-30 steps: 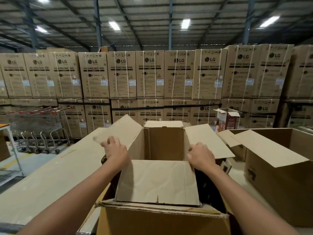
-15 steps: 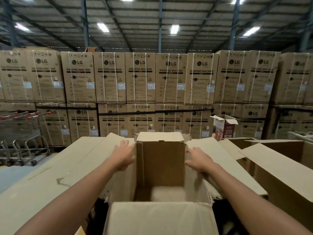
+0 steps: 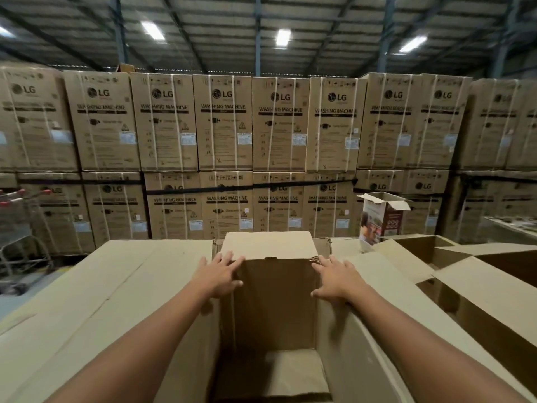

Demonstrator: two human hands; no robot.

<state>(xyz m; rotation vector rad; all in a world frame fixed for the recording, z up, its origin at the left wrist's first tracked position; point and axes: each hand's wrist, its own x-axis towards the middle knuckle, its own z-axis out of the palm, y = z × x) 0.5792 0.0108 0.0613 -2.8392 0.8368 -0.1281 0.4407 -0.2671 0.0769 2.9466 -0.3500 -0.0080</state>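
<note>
- The wall of stacked washing-machine cartons point(image 3: 279, 126) fills the whole middle band of the frame, two rows high.
- Your open cardboard box point(image 3: 276, 301) sits at lower centre, its mouth facing you. Its left flap point(image 3: 116, 286) and right flap point(image 3: 386, 280) are spread outward, and its far flap point(image 3: 267, 244) is folded back at the top edge.
- A second open box point(image 3: 494, 309) lies at the right edge, just beside your right flap.
- Shopping trolleys point(image 3: 14, 222) stand at the far left edge, blurred.
- A small printed carton point(image 3: 380, 219) stands upright, top open, right of centre.
- Your left hand point(image 3: 220, 274) lies flat by the box's far left corner, fingers straight and spread, tips touching the far flap.
- Your right hand point(image 3: 334, 279) presses flat by the far right corner, fingers splayed, gripping nothing.
</note>
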